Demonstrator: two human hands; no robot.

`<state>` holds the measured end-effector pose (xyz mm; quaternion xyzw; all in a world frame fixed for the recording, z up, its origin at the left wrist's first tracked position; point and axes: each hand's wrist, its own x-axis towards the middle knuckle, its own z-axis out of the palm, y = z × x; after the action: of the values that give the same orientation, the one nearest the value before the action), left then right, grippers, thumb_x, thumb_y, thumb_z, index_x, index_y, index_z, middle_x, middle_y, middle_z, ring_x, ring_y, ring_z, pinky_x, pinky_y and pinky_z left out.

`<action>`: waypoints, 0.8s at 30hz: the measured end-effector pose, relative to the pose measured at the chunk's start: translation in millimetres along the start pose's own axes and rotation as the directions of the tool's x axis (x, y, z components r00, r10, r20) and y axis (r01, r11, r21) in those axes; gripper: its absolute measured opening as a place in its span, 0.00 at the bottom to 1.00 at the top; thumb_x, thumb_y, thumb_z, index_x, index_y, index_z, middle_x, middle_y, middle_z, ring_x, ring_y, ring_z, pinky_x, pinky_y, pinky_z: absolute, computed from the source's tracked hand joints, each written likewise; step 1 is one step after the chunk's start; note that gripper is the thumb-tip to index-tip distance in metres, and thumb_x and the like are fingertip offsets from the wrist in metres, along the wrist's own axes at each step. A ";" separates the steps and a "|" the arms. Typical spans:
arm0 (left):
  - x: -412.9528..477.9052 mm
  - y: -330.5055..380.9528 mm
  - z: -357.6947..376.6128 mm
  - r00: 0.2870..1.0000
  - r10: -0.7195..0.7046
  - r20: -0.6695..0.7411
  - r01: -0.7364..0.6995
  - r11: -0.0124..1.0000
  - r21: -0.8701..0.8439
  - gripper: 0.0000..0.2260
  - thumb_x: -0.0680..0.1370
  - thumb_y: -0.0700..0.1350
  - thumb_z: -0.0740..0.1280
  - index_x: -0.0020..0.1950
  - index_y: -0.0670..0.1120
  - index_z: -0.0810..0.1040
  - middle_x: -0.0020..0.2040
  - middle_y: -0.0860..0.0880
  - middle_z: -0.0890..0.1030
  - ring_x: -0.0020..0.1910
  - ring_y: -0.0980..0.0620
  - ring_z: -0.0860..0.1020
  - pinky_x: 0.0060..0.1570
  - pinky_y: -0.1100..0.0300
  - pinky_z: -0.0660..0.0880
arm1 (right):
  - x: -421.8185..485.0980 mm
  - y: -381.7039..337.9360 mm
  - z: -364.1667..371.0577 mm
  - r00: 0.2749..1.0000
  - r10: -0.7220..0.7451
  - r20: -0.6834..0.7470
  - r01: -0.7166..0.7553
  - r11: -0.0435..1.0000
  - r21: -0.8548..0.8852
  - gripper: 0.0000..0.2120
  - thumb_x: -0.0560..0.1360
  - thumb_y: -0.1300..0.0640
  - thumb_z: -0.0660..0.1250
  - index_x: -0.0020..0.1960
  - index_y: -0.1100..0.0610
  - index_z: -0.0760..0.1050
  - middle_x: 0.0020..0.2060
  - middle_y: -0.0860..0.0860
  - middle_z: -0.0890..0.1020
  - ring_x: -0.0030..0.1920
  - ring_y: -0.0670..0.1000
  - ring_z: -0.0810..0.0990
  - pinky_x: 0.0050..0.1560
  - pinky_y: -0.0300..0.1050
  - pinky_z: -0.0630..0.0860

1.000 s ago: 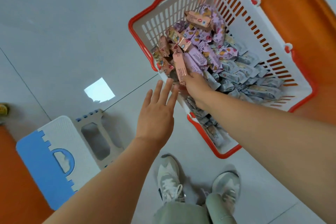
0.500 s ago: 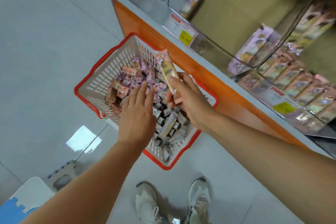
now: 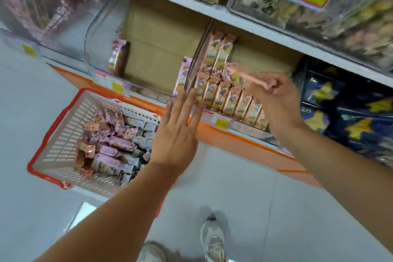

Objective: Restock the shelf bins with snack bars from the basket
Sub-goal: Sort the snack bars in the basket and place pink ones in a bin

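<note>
My right hand pinches a pink snack bar and holds it over the clear shelf bin, where a row of matching pink bars stands upright. My left hand hovers with straight fingers near that bin's left front corner and holds nothing. On the floor to the left sits the white basket with a red rim, filled with several pink, purple and grey-blue bars.
A nearly bare clear bin with one bar stands left of the pink-bar bin. Dark blue packets with yellow stars fill the bin at right. An upper shelf overhangs. The shelf's orange base runs along the floor. My shoes are below.
My right hand has lifted the pink bar out of the basket and carried it up to the shelf bin. My left hand has risen from over the basket towards the bin front.
</note>
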<state>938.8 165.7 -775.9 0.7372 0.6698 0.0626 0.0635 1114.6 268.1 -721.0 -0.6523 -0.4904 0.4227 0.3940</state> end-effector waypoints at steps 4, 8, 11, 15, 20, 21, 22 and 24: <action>5.7 14.2 11.1 0.991 0.006 0.132 -0.028 0.986 0.162 0.35 0.80 0.47 0.56 0.79 0.44 0.38 0.78 0.42 0.34 0.77 0.42 0.34 0.76 0.45 0.39 | 29.5 21.4 -9.6 0.998 -0.026 -0.048 0.022 0.997 -0.080 0.17 0.68 0.60 0.77 0.52 0.51 0.75 0.45 0.49 0.81 0.45 0.48 0.79 0.52 0.46 0.79; 2.4 18.8 20.2 0.987 -0.043 0.156 0.021 0.990 0.142 0.37 0.80 0.47 0.56 0.77 0.45 0.31 0.77 0.43 0.32 0.77 0.43 0.34 0.76 0.45 0.39 | 52.7 28.5 2.9 0.994 -0.090 -0.068 0.081 0.988 -0.132 0.27 0.66 0.61 0.78 0.62 0.59 0.71 0.51 0.52 0.77 0.49 0.49 0.76 0.53 0.42 0.76; 1.3 18.7 23.9 0.986 -0.049 0.158 0.029 0.992 0.126 0.38 0.80 0.47 0.57 0.77 0.45 0.30 0.77 0.44 0.32 0.77 0.43 0.34 0.76 0.45 0.41 | 68.7 32.0 11.8 0.987 -0.120 -0.111 0.096 0.975 -0.201 0.34 0.62 0.54 0.78 0.65 0.54 0.68 0.53 0.50 0.79 0.54 0.53 0.79 0.57 0.53 0.77; 0.7 18.3 25.6 0.987 -0.049 0.153 0.033 0.994 0.105 0.39 0.79 0.45 0.58 0.77 0.46 0.29 0.77 0.44 0.32 0.77 0.44 0.34 0.76 0.45 0.42 | 76.9 38.9 21.2 0.985 -0.170 -0.039 0.158 0.963 -0.217 0.37 0.68 0.68 0.74 0.72 0.56 0.63 0.45 0.46 0.77 0.44 0.50 0.81 0.52 0.51 0.80; 0.0 17.5 27.7 0.987 -0.054 0.151 0.038 0.994 0.105 0.40 0.79 0.44 0.58 0.76 0.46 0.28 0.77 0.45 0.31 0.76 0.44 0.32 0.76 0.44 0.42 | 61.3 47.8 30.4 0.940 -0.311 0.139 0.341 0.853 -0.395 0.28 0.73 0.64 0.71 0.70 0.53 0.69 0.71 0.56 0.65 0.66 0.46 0.69 0.68 0.40 0.69; -0.4 16.9 27.9 0.988 -0.051 0.148 0.036 0.994 0.107 0.40 0.79 0.44 0.58 0.76 0.46 0.27 0.77 0.45 0.31 0.76 0.44 0.32 0.76 0.44 0.41 | 55.9 49.2 31.6 0.924 -0.336 0.184 0.383 0.815 -0.435 0.28 0.73 0.62 0.73 0.71 0.54 0.69 0.75 0.55 0.59 0.70 0.44 0.63 0.69 0.31 0.63; -0.5 16.3 28.3 0.989 -0.048 0.143 0.033 0.994 0.108 0.40 0.79 0.44 0.58 0.76 0.47 0.27 0.77 0.45 0.31 0.76 0.44 0.33 0.76 0.44 0.41 | 52.5 51.6 32.6 0.905 -0.360 0.226 0.424 0.785 -0.451 0.30 0.72 0.60 0.74 0.72 0.55 0.68 0.77 0.54 0.53 0.72 0.43 0.59 0.67 0.23 0.57; -0.8 16.1 28.7 0.989 -0.048 0.139 0.033 0.994 0.106 0.40 0.78 0.44 0.58 0.76 0.47 0.27 0.77 0.45 0.32 0.76 0.44 0.33 0.76 0.44 0.41 | 48.3 53.2 33.8 0.896 -0.357 0.265 0.443 0.768 -0.462 0.34 0.71 0.59 0.75 0.74 0.56 0.66 0.78 0.54 0.49 0.71 0.38 0.52 0.59 0.14 0.48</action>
<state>959.6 163.1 -801.3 0.7282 0.6809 -0.0259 0.0735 1107.0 307.4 -789.7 -0.5768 -0.7425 0.2347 0.2467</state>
